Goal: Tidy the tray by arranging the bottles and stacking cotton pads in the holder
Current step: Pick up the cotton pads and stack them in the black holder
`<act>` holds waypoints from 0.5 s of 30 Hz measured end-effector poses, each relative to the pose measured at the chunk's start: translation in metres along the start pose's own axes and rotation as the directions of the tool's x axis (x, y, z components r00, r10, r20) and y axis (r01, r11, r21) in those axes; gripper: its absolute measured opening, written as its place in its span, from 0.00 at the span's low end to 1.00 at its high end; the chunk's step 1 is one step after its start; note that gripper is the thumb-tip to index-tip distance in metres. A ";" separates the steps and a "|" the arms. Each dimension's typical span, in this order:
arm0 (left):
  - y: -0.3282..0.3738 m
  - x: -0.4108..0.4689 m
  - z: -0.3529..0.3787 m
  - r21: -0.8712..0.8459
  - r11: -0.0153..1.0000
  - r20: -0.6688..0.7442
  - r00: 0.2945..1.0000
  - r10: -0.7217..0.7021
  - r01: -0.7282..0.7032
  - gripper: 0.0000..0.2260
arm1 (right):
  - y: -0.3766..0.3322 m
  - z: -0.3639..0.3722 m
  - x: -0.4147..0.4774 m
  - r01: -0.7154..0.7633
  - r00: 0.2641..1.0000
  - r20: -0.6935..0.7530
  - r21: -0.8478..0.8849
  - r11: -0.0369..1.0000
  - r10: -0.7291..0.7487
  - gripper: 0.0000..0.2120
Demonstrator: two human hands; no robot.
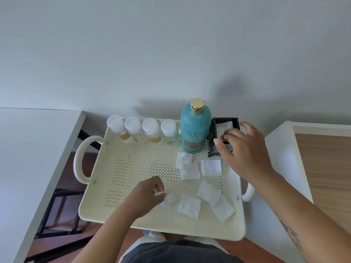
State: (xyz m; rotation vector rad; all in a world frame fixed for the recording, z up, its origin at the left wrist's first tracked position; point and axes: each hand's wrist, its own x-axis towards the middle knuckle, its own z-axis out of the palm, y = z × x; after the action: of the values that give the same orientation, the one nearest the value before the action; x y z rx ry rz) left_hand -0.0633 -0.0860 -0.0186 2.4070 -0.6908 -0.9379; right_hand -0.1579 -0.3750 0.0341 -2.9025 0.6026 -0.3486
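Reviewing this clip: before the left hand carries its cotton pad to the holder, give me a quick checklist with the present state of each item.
1. Left hand has a pad pinched: ok, a blurred cotton pad sits at its fingertips.
2. Black holder upright on the tray: ok.
3. Holder opening free: not ok, right hand covers it, fingers on the pad inside.
4. Room left in holder: cannot tell.
5. Bottles lined up: ok, four small bottles and the teal bottle stand along the far edge.
6. Loose pads cleared: not ok, several remain.
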 end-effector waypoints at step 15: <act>0.101 0.014 -0.047 -0.666 0.709 -0.163 0.973 0.161 -0.229 0.04 | -0.029 -0.035 -0.017 -0.124 0.983 -0.044 0.544 0.830 0.176 0.16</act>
State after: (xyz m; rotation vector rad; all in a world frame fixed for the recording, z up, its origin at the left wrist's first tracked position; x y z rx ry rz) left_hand -0.0495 -0.1612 0.0637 1.6651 -0.4409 -0.7986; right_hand -0.1713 -0.3456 0.0706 -2.2903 0.6206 -0.5355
